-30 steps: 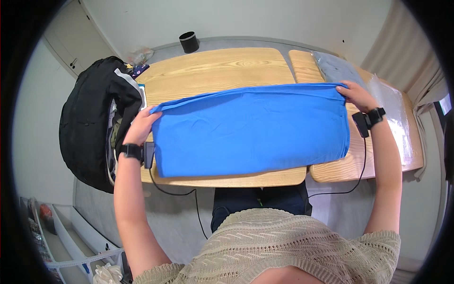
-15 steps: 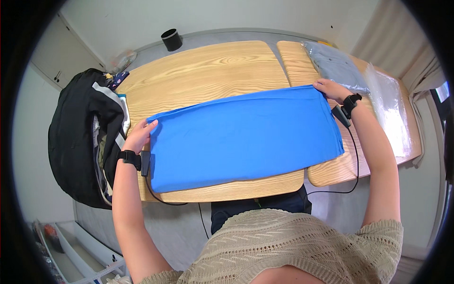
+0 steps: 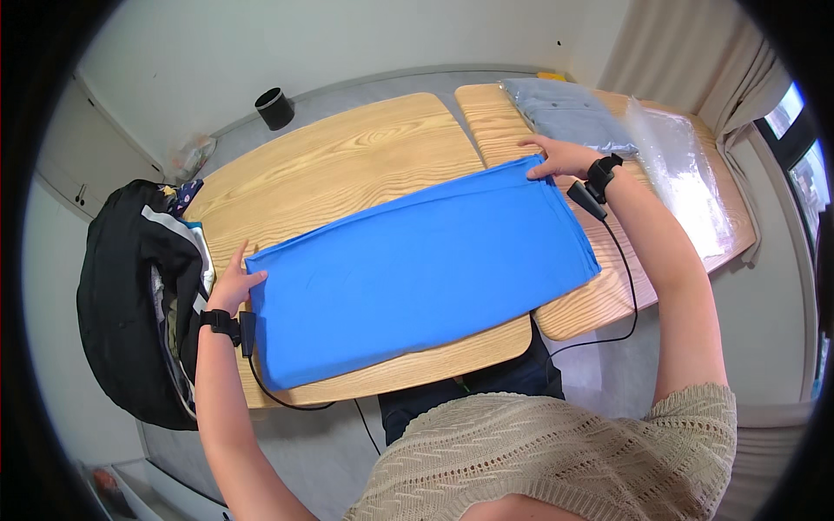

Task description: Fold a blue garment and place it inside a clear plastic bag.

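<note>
Cloth (image 3: 426, 269), blue and folded into a long rectangle, lay slantwise before us, its left end nearer our body than its right. Under most of it we had the main table (image 3: 347, 165), pale wood with rounded corners. To the right stood the side table (image 3: 488, 122), also wooden, and the cloth bridged the narrow gap between the two. At the main table's left end we saw a bulky black bundle (image 3: 117, 286), with lighter fabric showing in its opening. On the side table lay a clear plastic sheet (image 3: 682, 165), shining with glare, and beside it, farther from us, a gray garment (image 3: 569, 113) in clear wrapping. Beyond the main table a black bin (image 3: 274, 108) stood on the floor.

Our left hand (image 3: 233, 285) was open at the cloth's far left corner, thumb on the fabric and forefinger pointing away. Our right hand (image 3: 556, 159) was also open, thumb and forefinger parted around the far right corner. On each wrist we wore a black strap (image 3: 599, 178) with a small black device (image 3: 586, 200), trailing a thin cable (image 3: 632, 286).
</note>
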`<state>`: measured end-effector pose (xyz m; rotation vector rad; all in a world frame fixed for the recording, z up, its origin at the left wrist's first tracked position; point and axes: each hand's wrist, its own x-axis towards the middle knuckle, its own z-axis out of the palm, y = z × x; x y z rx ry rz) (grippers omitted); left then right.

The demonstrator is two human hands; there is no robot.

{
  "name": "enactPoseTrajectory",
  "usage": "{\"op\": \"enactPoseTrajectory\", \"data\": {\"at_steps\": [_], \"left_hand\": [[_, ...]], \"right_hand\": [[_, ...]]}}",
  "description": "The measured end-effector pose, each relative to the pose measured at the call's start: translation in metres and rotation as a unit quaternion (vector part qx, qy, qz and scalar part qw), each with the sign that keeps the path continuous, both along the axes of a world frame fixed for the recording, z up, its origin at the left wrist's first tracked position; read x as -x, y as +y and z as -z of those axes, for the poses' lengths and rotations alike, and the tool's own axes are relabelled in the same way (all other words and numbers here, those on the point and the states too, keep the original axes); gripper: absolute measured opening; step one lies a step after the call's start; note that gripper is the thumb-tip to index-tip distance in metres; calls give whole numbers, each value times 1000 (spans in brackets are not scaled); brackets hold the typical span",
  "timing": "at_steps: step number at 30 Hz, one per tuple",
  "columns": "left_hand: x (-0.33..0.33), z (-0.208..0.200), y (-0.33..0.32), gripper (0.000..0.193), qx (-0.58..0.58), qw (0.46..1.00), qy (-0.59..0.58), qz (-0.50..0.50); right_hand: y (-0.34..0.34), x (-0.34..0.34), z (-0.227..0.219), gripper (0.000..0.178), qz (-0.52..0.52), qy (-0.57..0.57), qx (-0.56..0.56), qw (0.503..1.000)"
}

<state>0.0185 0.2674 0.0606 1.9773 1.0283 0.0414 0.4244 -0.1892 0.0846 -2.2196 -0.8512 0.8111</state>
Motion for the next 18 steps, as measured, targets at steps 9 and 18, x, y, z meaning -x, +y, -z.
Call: {"op": "enactPoseTrajectory", "data": {"at_steps": [9, 18], "left_hand": [[-21, -5, 6, 52, -116, 971, 145, 152], [-14, 11, 5, 34, -267, 946, 64, 175]], "right_hand": [[21, -2, 13, 43, -55, -144, 127, 980], [20, 13, 11, 36, -82, -245, 122, 958]]}}
